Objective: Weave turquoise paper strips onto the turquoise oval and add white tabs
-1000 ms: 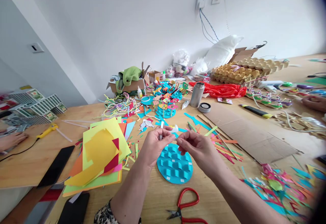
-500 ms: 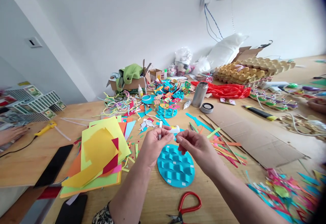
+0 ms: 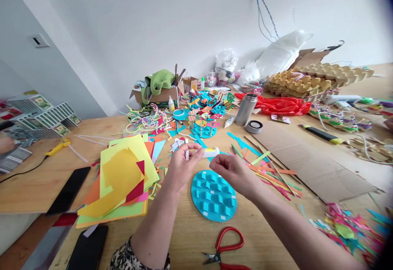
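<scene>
My left hand [image 3: 183, 163] is closed in a pinch on a narrow white strip [image 3: 187, 150] that stands up between its fingers. My right hand [image 3: 231, 172] is closed just right of it, thumb against fingers; anything in that pinch is too small or hidden to make out. Below both hands lies a round blue disc [image 3: 214, 196] with rows of raised folded paper bumps and several small white squares near its rim and middle. A white glue tube [image 3: 211, 152] with a yellow label lies behind my fingertips. Red-handled scissors [image 3: 225, 246] rest with blades apart in front of the disc.
Stacked coloured paper [image 3: 123, 176] and black phones [image 3: 69, 191] lie left. Paper fish decorations [image 3: 205, 118], a metal flask [image 3: 246, 109] and its lid [image 3: 254, 126] stand behind. Right are cardboard [image 3: 310, 167], sticks and paper scraps [image 3: 346, 229]. A yellow glue gun [image 3: 58, 147] lies far left.
My hands have drawn slightly apart, with the left still pinching the white strip. The camera view has shifted a little. At far left, another person's hand has moved and a grey striped piece now shows.
</scene>
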Action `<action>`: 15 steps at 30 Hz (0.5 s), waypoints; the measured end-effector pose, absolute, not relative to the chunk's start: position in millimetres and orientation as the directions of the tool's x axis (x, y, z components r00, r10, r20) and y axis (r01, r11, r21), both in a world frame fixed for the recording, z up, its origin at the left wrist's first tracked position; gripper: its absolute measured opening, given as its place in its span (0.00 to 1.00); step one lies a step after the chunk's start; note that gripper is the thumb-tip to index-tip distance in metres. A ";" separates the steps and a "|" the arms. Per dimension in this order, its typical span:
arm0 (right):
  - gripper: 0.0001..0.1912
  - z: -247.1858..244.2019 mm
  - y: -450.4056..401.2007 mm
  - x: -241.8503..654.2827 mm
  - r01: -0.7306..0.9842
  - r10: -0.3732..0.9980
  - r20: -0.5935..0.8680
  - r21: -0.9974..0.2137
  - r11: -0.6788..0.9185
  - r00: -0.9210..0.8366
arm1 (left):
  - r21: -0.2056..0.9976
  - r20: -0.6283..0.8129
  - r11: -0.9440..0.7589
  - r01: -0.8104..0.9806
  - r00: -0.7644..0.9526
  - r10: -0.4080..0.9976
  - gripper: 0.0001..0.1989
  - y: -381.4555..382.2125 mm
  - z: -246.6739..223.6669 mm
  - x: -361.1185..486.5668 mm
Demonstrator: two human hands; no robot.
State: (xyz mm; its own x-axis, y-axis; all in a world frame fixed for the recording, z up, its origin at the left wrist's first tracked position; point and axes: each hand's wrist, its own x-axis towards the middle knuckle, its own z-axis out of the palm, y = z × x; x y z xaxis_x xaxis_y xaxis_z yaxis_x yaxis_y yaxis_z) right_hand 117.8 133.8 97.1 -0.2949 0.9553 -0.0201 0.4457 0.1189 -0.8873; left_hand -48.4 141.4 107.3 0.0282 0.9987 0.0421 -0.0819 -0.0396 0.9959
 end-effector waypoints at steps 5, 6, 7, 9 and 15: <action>0.08 66.2 144.3 98.6 0.661 0.884 -0.165 -0.726 0.192 -0.438 | 0.995 0.075 -0.079 -0.068 -0.053 0.996 0.14 146.0 107.6 -57.9; 0.08 61.5 145.8 93.8 0.671 0.873 -0.174 -0.712 0.208 -0.456 | 0.994 0.078 -0.081 -0.067 -0.052 0.996 0.14 146.3 107.2 -58.3; 0.08 57.7 147.3 89.2 0.682 0.861 -0.185 -0.696 0.226 -0.474 | 0.994 0.082 -0.085 -0.066 -0.047 0.996 0.14 146.6 106.7 -58.4; 0.09 52.2 150.5 81.8 0.701 0.831 -0.214 -0.663 0.262 -0.513 | 0.994 0.090 -0.091 -0.066 -0.025 0.996 0.13 147.1 105.1 -57.8; 0.11 46.2 158.8 71.7 0.756 0.782 -0.283 -0.564 0.332 -0.555 | 0.991 0.089 -0.088 -0.101 0.007 0.996 0.11 147.7 103.6 -57.9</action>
State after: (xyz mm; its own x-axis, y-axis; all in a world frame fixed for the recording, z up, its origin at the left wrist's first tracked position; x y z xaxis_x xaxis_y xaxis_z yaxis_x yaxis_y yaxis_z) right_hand 71.7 158.8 46.2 -0.5548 0.7825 -0.2826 0.7558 0.3320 -0.5644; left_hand -57.9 147.7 103.6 0.0065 0.9960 0.0889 -0.1010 -0.0877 0.9910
